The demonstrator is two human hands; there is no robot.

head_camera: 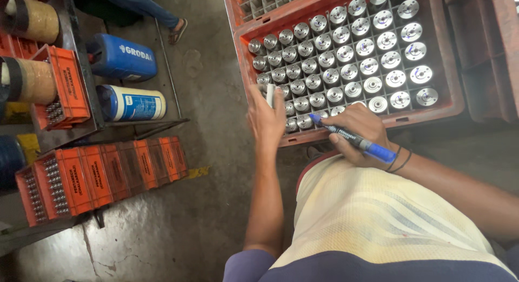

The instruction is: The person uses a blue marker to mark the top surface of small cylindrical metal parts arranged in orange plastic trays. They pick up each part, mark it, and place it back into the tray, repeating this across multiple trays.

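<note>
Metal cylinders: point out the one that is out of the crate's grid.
The metal cylinder gripped in the left hand, raised above the red crate's near-left corner. All others sit upright in grid cells.

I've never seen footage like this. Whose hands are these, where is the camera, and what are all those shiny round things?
There is no machine here: the single picture comes from a camera worn on a person's head, looking down at their own two hands. The right hand holds a blue marker pen, its tip pointing left. The left hand lifts one small pale cylinder in its fingers. Both hands are at the near edge of a red plastic crate divided into cells, each holding a shiny round metal part. On the left stand orange trays of smaller metal pieces and two jugs, a blue jug and a white jug, lying on their sides. Another person's leg shows at top left.
</note>
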